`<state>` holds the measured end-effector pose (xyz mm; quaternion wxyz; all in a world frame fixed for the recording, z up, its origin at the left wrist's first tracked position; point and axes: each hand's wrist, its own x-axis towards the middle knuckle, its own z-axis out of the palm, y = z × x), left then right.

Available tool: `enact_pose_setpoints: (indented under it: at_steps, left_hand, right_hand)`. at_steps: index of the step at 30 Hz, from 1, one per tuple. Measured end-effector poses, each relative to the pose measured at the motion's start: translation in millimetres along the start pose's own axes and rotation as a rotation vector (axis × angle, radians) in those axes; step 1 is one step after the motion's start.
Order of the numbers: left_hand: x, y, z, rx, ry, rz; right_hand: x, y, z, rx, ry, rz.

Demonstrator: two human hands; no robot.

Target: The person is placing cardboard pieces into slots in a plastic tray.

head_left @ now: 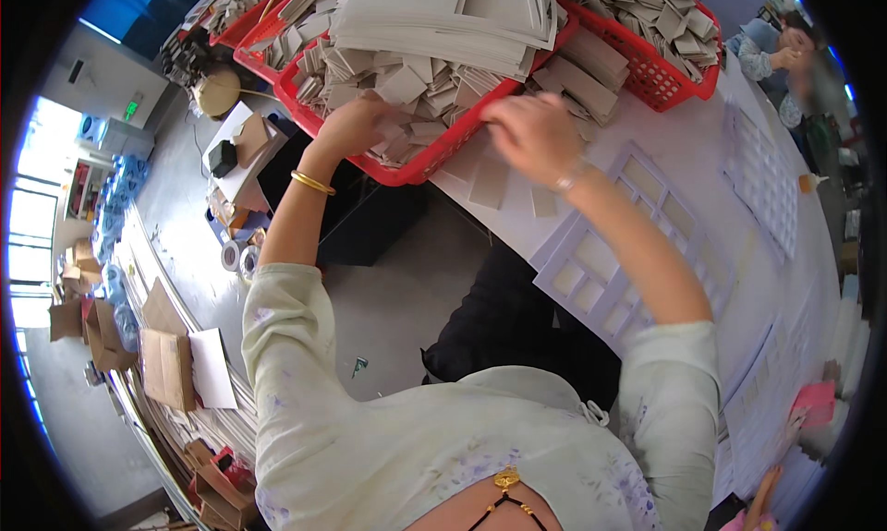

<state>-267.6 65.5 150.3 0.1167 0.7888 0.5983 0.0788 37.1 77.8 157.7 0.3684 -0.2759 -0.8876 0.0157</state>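
Observation:
A red plastic basket (442, 152) holds many small grey-white cardboard pieces (404, 85). My left hand (356, 125) reaches over its near left side, down among the pieces. Its fingers are smeared by motion and partly lost against the cardboard. To the right of the basket rim, my right hand (536, 136) hovers over the table, with the fingers bent toward the basket. Motion blurs them, and whatever they may hold does not show. Below that hand, a few flat cardboard strips (487, 186) lie at the table edge, beside a white tray with rectangular openings (591, 272).
A stack of large grey-white sheets (443, 18) rests on the basket. Another red basket (665, 83) of pieces stands to the right, near more compartment trays (759, 180). A person (781, 55) sits at the far right. Cardboard boxes (166, 369) stand at left.

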Motion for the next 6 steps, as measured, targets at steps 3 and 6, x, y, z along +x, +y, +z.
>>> enact_pose_setpoints:
  at_steps: [3, 6]
  left_hand:
    - [8.4, -6.5, 5.5, -0.053, 0.012, 0.079]
    - [8.4, -3.4, 5.2, -0.111, 0.051, 0.072]
  right_hand:
    - [54.1, -22.2, 40.3, -0.007, -0.332, 0.127]
    - [86.4, -33.4, 81.2, -0.097, -0.636, 0.303]
